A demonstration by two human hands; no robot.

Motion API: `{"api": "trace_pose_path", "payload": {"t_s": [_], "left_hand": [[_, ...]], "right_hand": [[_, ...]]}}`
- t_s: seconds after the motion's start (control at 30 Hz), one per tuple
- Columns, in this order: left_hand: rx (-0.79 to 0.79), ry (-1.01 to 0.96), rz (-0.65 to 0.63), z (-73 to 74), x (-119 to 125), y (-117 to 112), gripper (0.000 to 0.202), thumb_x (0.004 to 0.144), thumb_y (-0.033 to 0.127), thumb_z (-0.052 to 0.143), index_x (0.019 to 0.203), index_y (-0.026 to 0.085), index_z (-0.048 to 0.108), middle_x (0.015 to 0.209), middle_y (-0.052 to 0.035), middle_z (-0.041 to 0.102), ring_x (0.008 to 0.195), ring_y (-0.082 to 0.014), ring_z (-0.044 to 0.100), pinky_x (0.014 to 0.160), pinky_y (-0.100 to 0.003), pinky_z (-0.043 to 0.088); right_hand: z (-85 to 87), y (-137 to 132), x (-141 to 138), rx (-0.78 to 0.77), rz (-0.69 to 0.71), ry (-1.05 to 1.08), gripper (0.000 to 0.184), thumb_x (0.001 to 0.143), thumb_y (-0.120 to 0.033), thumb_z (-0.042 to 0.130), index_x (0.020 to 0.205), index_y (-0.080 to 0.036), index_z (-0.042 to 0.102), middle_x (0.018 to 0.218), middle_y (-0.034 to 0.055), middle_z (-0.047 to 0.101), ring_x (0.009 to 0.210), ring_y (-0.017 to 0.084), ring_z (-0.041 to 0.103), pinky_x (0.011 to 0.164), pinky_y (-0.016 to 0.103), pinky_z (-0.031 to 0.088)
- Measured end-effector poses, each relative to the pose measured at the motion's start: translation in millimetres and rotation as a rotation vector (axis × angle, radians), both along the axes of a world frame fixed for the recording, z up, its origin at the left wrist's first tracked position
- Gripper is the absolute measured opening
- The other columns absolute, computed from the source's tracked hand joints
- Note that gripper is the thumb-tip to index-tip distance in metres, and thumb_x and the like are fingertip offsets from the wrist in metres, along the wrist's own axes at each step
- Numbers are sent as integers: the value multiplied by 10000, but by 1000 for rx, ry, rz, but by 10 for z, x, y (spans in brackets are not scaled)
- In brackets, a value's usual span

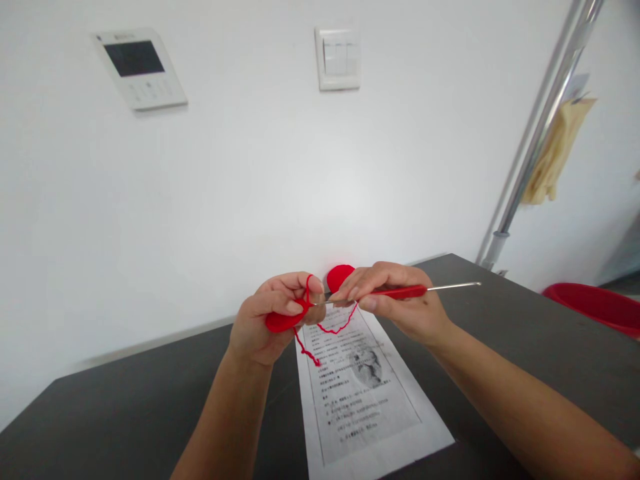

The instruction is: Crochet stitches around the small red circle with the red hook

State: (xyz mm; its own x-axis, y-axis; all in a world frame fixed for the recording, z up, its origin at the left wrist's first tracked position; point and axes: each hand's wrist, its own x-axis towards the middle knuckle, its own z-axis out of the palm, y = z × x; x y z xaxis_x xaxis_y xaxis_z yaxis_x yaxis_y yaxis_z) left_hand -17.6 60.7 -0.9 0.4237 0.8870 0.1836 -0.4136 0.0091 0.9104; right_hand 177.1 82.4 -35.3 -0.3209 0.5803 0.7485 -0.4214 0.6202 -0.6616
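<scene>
My left hand (273, 320) is closed, pinching a small red crocheted piece (281, 322) between thumb and fingers, with red yarn (336, 327) looped over the index finger and trailing down. My right hand (400, 303) is closed on a crochet hook with a red handle (403, 291); its metal tip meets the red piece at my left fingertips, and the bare metal end (453, 287) points right. A second red crocheted piece (339, 276) lies on the table behind my hands. Both hands hover above a printed sheet of paper (365, 400).
The dark grey table (550, 360) stands against a white wall with a light switch (338, 59) and an intercom panel (140, 68). A metal pole (535, 147) rises at the right, with a red basin (595, 305) beyond the table edge.
</scene>
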Motion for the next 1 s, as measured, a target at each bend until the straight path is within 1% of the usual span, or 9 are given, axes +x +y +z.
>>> {"api": "trace_pose_path", "payload": {"t_s": [0.1,0.27,0.37,0.47,0.53,0.6,0.73,0.9,1.0], "left_hand": [[25,16,18,4,-40,-16,203,500,152,629,665,126,745,475,4,539,452,-96,406,489,-254,295],[117,177,180,-33,-131,-28,181,573,135,800,752,156,784,602,-12,662,518,-100,525,520,-226,360],[188,245,192,-68,-135,-35,217,681,182,838,892,205,797,698,-11,715,598,-109,601,577,-216,435],[220,259,175,-77,-95,-54,259,718,193,845,969,223,788,762,-9,737,681,-115,654,637,-207,492],[206,256,169,-73,-68,-67,310,720,188,849,1019,226,777,791,-10,748,727,-128,682,665,-210,524],[206,262,179,-73,-58,-73,395,713,170,855,1092,231,760,829,-12,761,777,-138,701,693,-211,545],[251,269,189,-76,-82,-70,541,701,110,855,1205,253,722,955,-20,782,897,-145,718,763,-199,551],[236,256,93,-33,-117,-82,536,692,55,839,1160,301,756,1033,-16,788,996,-154,717,794,-185,547],[216,234,83,-21,-124,-83,434,728,109,831,1107,315,785,1026,-12,790,1004,-155,716,821,-191,547]], "right_hand": [[-9,3,-6,-54,75,19,66,830,-252,814,863,-207,780,886,48,809,830,163,768,734,282,626],[-27,-13,-76,-178,162,92,92,849,-292,797,866,-209,762,852,26,811,748,148,768,715,284,635],[-23,-29,-95,4,1,89,41,868,-219,773,906,-232,772,908,23,814,844,152,770,779,289,632],[-14,-22,-78,313,-181,-9,150,877,-125,736,965,-242,771,1038,47,806,996,170,744,895,326,603],[-17,-4,-62,413,-227,-82,175,884,-110,719,990,-244,758,1100,53,794,1063,176,722,956,346,576],[-31,13,-51,370,-224,-105,157,903,-141,710,1006,-255,746,1114,44,787,1080,174,714,971,353,565],[-56,18,-51,139,-171,-39,55,932,-245,698,967,-264,735,1075,27,786,1014,165,733,897,334,585],[-39,5,-67,-26,-115,23,55,910,-300,729,905,-245,729,1016,14,807,985,147,754,880,288,588],[-35,10,-74,-70,-82,55,73,897,-313,744,896,-242,731,994,10,812,967,144,761,872,281,594]]}}
